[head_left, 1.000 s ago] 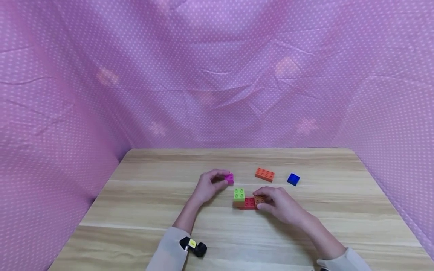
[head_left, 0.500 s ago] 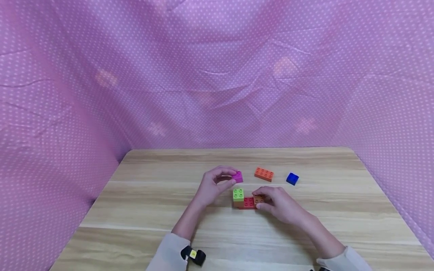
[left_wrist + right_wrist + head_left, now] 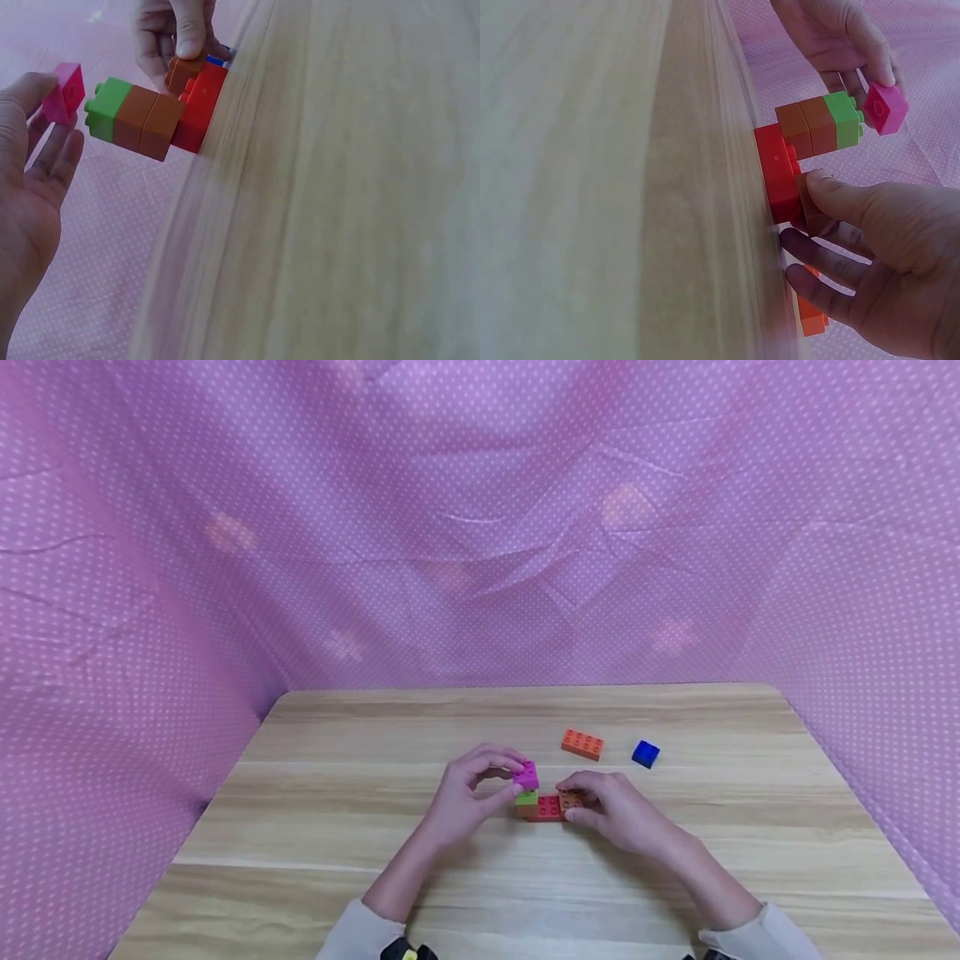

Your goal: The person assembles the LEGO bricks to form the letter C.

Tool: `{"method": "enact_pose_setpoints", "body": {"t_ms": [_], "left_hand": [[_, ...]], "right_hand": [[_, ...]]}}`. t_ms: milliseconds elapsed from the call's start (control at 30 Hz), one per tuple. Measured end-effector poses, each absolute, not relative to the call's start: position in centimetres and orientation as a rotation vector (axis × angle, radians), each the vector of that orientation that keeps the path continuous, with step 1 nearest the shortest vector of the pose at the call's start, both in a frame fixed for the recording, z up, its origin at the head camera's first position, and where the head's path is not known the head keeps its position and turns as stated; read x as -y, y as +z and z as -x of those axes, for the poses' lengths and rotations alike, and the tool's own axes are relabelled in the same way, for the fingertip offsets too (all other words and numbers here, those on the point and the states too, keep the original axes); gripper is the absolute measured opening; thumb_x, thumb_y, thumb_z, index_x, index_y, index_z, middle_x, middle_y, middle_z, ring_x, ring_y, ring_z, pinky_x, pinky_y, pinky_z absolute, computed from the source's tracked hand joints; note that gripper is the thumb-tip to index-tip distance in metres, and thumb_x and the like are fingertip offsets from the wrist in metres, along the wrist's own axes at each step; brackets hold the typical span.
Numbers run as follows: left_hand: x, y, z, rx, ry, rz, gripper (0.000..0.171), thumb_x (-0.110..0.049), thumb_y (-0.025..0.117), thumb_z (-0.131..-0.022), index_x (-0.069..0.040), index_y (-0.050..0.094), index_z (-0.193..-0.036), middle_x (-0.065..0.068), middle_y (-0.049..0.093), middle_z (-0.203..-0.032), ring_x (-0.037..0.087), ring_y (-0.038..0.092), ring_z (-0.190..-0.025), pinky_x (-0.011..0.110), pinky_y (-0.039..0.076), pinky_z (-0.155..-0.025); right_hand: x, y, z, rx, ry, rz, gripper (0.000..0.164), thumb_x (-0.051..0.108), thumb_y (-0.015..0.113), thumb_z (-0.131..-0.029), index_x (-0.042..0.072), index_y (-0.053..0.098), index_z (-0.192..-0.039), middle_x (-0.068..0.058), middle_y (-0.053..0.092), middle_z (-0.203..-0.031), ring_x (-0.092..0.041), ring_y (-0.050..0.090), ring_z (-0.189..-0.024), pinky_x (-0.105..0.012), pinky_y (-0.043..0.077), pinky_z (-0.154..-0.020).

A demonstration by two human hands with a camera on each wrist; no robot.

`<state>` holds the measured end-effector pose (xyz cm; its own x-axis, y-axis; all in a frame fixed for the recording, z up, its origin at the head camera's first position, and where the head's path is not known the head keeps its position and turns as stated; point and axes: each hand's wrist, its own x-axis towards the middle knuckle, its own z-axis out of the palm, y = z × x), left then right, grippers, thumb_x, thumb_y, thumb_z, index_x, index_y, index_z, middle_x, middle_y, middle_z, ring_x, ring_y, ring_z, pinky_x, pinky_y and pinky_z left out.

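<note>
Between thumb and fingers my left hand pinches a magenta toy building brick. In both wrist views a small gap separates this brick from the studs of the green brick. That green brick tops a stack of two brown bricks, which rises from one end of a long red brick on the table. My right hand pinches another brown brick seated on the red brick's other end. Its thumb and fingers partly cover that brown brick.
Behind the bricks lie an orange brick and, farther right, a dark blue brick. The wooden table is bordered at the back and sides by a pink dotted cloth.
My left hand has carried the magenta brick rightward from the table, left of the stack, and then toward me over the green brick. My right hand has stayed at the brown brick.
</note>
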<state>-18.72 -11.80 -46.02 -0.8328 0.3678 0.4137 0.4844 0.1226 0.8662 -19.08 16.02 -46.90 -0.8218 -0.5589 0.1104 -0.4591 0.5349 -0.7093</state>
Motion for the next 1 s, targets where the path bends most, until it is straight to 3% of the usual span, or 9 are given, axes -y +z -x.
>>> {"method": "enact_pose_setpoints", "body": {"t_ms": [333,567,667,800,900,1000], "left_hand": [[11.66,-46.14,18.62,2.329,-1.664,0.882,0.017,-0.013,0.082,-0.094,-0.021,0.076,-0.108,-0.006,0.071,-0.123,0.017,0.066,-0.119,0.040,0.051,-0.110],[11.76,-46.48,18.62,2.360,-1.635,0.913,0.019,-0.012,0.082,-0.093,-0.022,0.075,-0.109,-0.007,0.069,-0.128,0.016,0.064,-0.123,0.040,0.053,-0.108],[11.67,-46.65,18.71,2.328,-1.627,0.958,0.024,-0.011,0.082,-0.093,-0.018,0.074,-0.115,-0.002,0.070,-0.128,0.019,0.065,-0.122,0.045,0.055,-0.106],[11.53,-46.73,18.73,2.333,-1.645,0.965,0.044,-0.014,0.083,-0.093,-0.018,0.067,-0.134,0.000,0.070,-0.130,0.019,0.065,-0.122,0.052,0.055,-0.104],[11.47,-46.74,18.65,2.382,-1.672,0.945,0.055,-0.020,0.082,-0.094,-0.022,0.061,-0.144,-0.004,0.068,-0.136,0.017,0.064,-0.127,0.050,0.052,-0.109],[11.44,-46.88,18.58,2.421,-1.719,0.917,0.053,-0.023,0.081,-0.095,-0.023,0.062,-0.145,-0.009,0.067,-0.138,0.016,0.063,-0.130,0.049,0.049,-0.114]], "right_hand": [[-16.09,-46.75,19.00,-2.644,-1.157,0.900,0.032,0.013,0.077,-0.097,0.007,0.072,-0.128,-0.003,0.075,-0.123,-0.020,0.073,-0.108,-0.037,0.062,-0.092],[-16.08,-46.87,19.02,-2.638,-1.159,0.896,0.032,0.013,0.078,-0.097,0.007,0.072,-0.128,-0.002,0.075,-0.122,-0.019,0.073,-0.108,-0.035,0.062,-0.092],[-16.11,-46.86,19.02,-2.638,-1.163,0.898,0.032,0.013,0.078,-0.097,0.007,0.072,-0.128,-0.002,0.075,-0.122,-0.018,0.073,-0.107,-0.035,0.062,-0.091],[-16.08,-46.82,18.94,-2.640,-1.164,0.902,0.032,0.012,0.078,-0.097,0.007,0.072,-0.128,-0.002,0.075,-0.121,-0.018,0.073,-0.106,-0.034,0.062,-0.092],[-16.03,-46.84,18.89,-2.638,-1.167,0.908,0.032,0.012,0.078,-0.096,0.006,0.072,-0.128,-0.002,0.075,-0.120,-0.017,0.073,-0.106,-0.034,0.062,-0.093],[-16.01,-46.87,18.91,-2.639,-1.168,0.915,0.032,0.011,0.078,-0.096,0.006,0.072,-0.127,0.000,0.076,-0.119,-0.016,0.073,-0.106,-0.034,0.061,-0.093]]}}
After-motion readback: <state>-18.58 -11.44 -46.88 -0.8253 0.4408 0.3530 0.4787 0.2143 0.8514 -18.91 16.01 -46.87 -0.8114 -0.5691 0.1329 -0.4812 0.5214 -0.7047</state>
